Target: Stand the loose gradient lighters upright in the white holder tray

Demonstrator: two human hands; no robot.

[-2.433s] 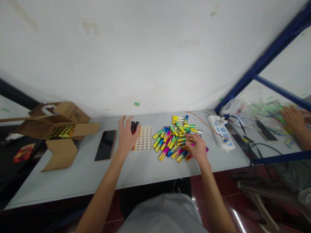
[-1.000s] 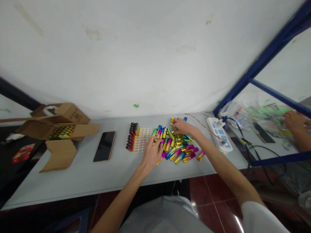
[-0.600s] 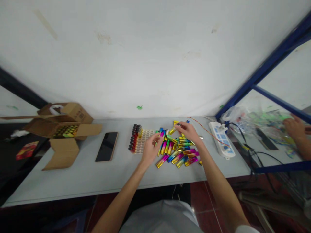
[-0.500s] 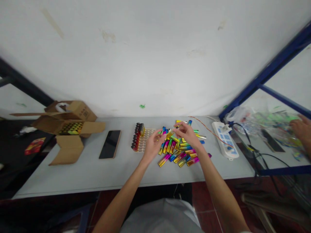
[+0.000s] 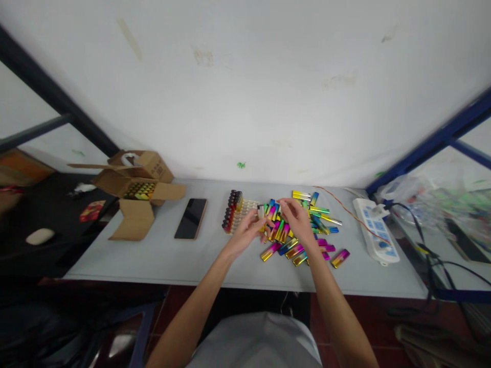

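My left hand is closed on a slim lighter, held upright with its dark and silvery top end showing above the fingers. Just to the right, my right hand has thumb and fingers drawn together above the pile; whether anything sits between them is hidden. Beneath and around both hands lies a loose pile of shiny metallic tubes or sleeves in gold, pink, blue and green. Beside my left hand stands a pale holder with rows of holes, its left side filled with black-topped red and yellow pieces.
A black phone lies left of the holder. Farther left, an open cardboard box contains several yellow and dark pieces. At the right lies a white power strip with cables and a thin orange wire. A blue frame borders the right side.
The view has turned left. Both hands were close together around a yellow piece; now they are slightly apart and a lighter stands upright in my left hand.
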